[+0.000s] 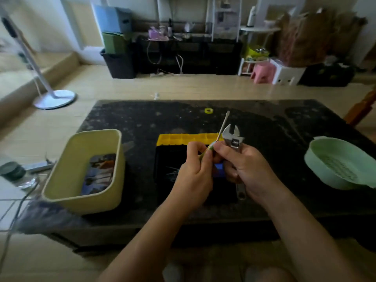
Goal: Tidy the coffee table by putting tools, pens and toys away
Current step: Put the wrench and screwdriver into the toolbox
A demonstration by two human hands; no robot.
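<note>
Head view: above the open black toolbox (167,157) with its yellow compartment strip, the left hand (193,171) pinches a slim, steel-shafted screwdriver (222,127). The right hand (251,169) grips a shiny metal adjustable wrench (232,137). Left of the toolbox sits a smooth, rounded-rectangular cream bin (81,200), and right of it a round mint slotted basket (319,169).

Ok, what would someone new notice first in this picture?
At the centre, the left hand grips a screwdriver and the right hand a wrench, above the open toolbox. Next, the yellow bin on the left and the green basket on the right.
</note>
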